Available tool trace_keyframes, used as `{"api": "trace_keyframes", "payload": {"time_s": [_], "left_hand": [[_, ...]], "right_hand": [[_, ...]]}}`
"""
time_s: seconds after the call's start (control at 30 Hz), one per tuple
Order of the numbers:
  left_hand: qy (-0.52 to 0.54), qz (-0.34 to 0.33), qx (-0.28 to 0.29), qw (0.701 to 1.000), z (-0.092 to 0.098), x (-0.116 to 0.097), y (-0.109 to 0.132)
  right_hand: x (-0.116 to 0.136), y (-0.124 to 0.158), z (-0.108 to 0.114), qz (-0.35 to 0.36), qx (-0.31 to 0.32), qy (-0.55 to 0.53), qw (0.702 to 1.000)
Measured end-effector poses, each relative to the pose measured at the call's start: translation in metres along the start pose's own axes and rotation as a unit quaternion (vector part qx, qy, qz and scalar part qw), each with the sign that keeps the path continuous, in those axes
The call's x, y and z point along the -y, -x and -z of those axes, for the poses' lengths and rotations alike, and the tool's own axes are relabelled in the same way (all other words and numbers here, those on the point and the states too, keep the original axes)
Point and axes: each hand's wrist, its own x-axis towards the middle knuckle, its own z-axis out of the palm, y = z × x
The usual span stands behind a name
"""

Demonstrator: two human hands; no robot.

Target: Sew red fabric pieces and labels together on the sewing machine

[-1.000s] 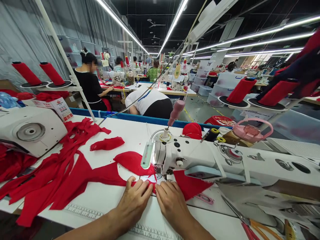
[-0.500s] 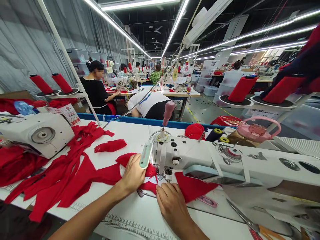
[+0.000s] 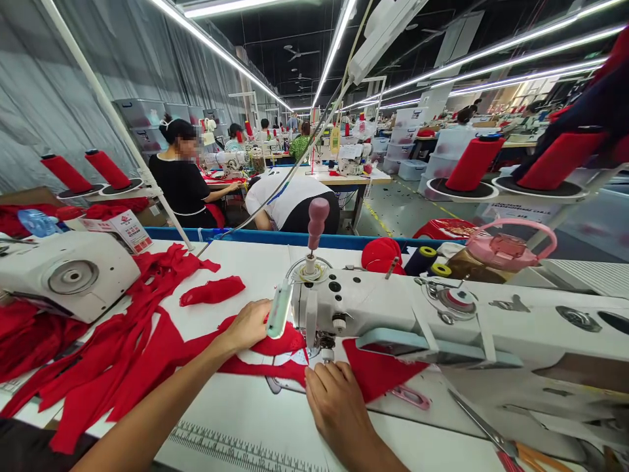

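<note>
A piece of red fabric point(image 3: 281, 344) lies on the bed of a white sewing machine point(image 3: 376, 298), one edge under the needle area. My left hand point(image 3: 249, 322) rests on this fabric left of the needle, fingers stretched forward; a pale green plate point(image 3: 279, 313) on the machine head partly hides its fingertips. My right hand point(image 3: 339, 406) is closed, with curled fingers pressed together on the edge of a red strip in front of the presser foot. Its fingertips are partly hidden. Another red fabric piece point(image 3: 378, 370) lies just right of the needle, beneath the machine arm.
Red fabric strips point(image 3: 142, 328) spread over the table's left side, beside another sewing machine point(image 3: 73, 272). Scissors point(image 3: 484, 423) and a pink thread snipper point(image 3: 411, 397) lie at right. A pink-lidded bottle point(image 3: 506, 252) and thread cones stand behind the machine. Co-workers point(image 3: 179, 177) are beyond.
My left hand has slid left and a little back from the needle, uncovering more of the red fabric. My right hand stays almost in place. The view has shifted slightly.
</note>
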Motion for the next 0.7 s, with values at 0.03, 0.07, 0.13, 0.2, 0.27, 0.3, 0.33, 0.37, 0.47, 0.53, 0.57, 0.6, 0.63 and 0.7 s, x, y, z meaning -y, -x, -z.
{"api": "trace_keyframes", "payload": {"time_s": [0.03, 0.07, 0.13, 0.2, 0.27, 0.3, 0.33, 0.37, 0.47, 0.53, 0.57, 0.6, 0.63, 0.7], "left_hand": [[-0.003, -0.014, -0.004, 1.000, 0.002, 0.000, 0.001], [-0.012, -0.031, -0.012, 0.999, 0.005, 0.000, 0.004], [-0.030, -0.075, -0.028, 0.996, 0.007, -0.006, 0.014], [-0.047, -0.128, -0.034, 0.990, 0.004, -0.015, 0.028], [-0.066, -0.177, -0.036, 0.981, -0.006, -0.026, 0.042], [-0.074, -0.194, -0.040, 0.977, -0.012, -0.030, 0.048], [-0.081, -0.204, -0.046, 0.975, -0.019, -0.034, 0.052], [-0.086, -0.208, -0.054, 0.973, -0.025, -0.037, 0.056], [-0.093, -0.206, -0.079, 0.971, -0.040, -0.042, 0.059], [-0.101, -0.210, -0.099, 0.967, -0.044, -0.044, 0.058], [-0.107, -0.216, -0.113, 0.964, -0.045, -0.045, 0.057], [-0.112, -0.223, -0.124, 0.960, -0.046, -0.045, 0.056], [-0.116, -0.230, -0.133, 0.957, -0.047, -0.046, 0.056], [-0.119, -0.240, -0.143, 0.953, -0.050, -0.047, 0.057]], "right_hand": [[0.000, 0.000, 0.000, 0.000, 0.002, 0.001, 1.000], [0.000, 0.000, 0.000, -0.001, 0.003, 0.003, 1.000], [0.000, 0.000, 0.001, 0.000, 0.007, 0.005, 1.000], [0.000, 0.000, 0.002, -0.001, 0.010, 0.006, 1.000], [0.000, -0.001, 0.003, -0.004, 0.011, 0.005, 1.000], [0.000, -0.001, 0.004, -0.006, 0.013, 0.003, 1.000], [0.001, -0.002, 0.004, -0.007, 0.015, 0.002, 1.000], [0.001, -0.002, 0.005, -0.009, 0.017, 0.000, 1.000], [0.001, -0.002, 0.007, -0.011, 0.026, -0.002, 1.000], [0.002, -0.002, 0.009, -0.010, 0.028, -0.001, 1.000], [0.002, -0.002, 0.009, -0.008, 0.030, 0.000, 1.000], [0.002, -0.002, 0.010, -0.007, 0.031, 0.002, 0.999], [0.003, -0.002, 0.010, -0.005, 0.033, 0.005, 0.999], [0.002, -0.002, 0.010, -0.003, 0.036, 0.011, 0.999]]}}
